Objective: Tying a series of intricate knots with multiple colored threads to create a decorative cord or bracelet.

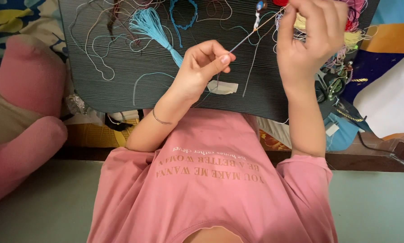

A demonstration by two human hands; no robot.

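My left hand (204,65) is closed, pinching the near end of a thin thread (247,39) between thumb and forefinger over a dark ribbed board (121,90). The thread runs taut up and to the right to my right hand (312,33), which pinches its far end beside a tangle of yellow, pink and white threads (352,27). Small beads (260,6) hang on the thread near the top edge. A light blue tassel (150,24) lies on the board left of my left hand. A strip of tape (224,87) sticks to the board under that hand.
Loose white, blue and brown threads lie scattered on the board. A blue braided loop (184,15) lies at the top. A pink plush toy (19,112) sits at the left. Coloured fabric and a dark tool (330,85) lie at the right. My pink shirt (211,180) fills the foreground.
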